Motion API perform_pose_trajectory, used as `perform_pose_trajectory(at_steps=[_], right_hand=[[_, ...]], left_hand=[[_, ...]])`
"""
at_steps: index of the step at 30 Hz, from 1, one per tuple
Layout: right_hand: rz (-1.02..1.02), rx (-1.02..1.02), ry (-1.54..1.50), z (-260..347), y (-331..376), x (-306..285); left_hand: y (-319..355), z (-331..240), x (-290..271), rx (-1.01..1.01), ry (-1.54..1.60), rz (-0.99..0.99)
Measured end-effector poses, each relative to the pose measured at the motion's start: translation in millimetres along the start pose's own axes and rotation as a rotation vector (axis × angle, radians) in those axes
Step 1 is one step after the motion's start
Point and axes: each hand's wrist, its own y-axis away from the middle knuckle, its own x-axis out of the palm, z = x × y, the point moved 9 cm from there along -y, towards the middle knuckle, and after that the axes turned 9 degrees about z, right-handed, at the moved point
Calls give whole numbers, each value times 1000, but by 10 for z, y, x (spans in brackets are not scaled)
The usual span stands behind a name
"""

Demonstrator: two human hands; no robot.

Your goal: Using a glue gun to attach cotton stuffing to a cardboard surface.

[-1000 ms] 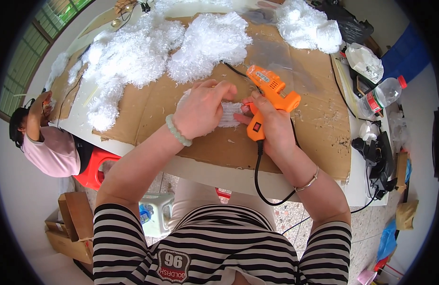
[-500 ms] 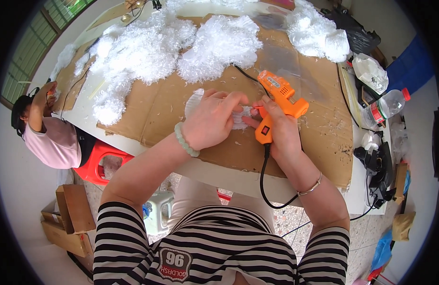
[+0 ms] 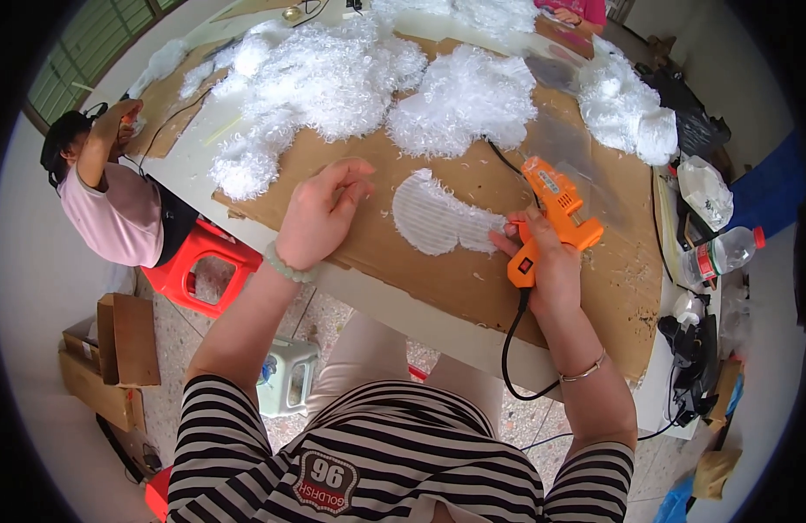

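My right hand (image 3: pixel 553 266) is wrapped round the handle of an orange hot glue gun (image 3: pixel 560 200), its nozzle pointing away from me and a black cord trailing from the grip. Its fingertips reach the right end of a white ribbed fabric piece (image 3: pixel 429 220) with a fringed upper edge, lying curved on the brown cardboard (image 3: pixel 385 270). To the left of that piece, my left hand (image 3: pixel 320 213) is raised over the cardboard's near edge. Its fingers are bent but apart, and nothing shows between them.
Heaps of white fringed material (image 3: pixel 311 83) cover the table's far side. At the right edge are a clear bottle (image 3: pixel 725 254) with a red cap and black cables. A person (image 3: pixel 111 209) sits on a red stool (image 3: pixel 207 266) at the left; another person's sleeve (image 3: pixel 586 9) shows far off.
My left hand has moved left, away from the fabric piece, uncovering it. My right hand keeps its grip on the glue gun. The whole view has shifted, and a person now shows at the top.
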Motion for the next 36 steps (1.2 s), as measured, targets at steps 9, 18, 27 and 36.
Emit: perform_pose_trajectory(at_steps=[9,18,27,36], right_hand=[[-8,-1,3,-55,9,8],[-2,17,39,-83,10,-31],[9,10,36,-72,-2,-58],[11,54,-2,-127,-21,-44]], left_hand=[[-393,-107,461,290,-329,191],[-684,-160,615,213,-358,350],[-665,-249,763,84,-309,473],[-632,252,309,-121,22,328]])
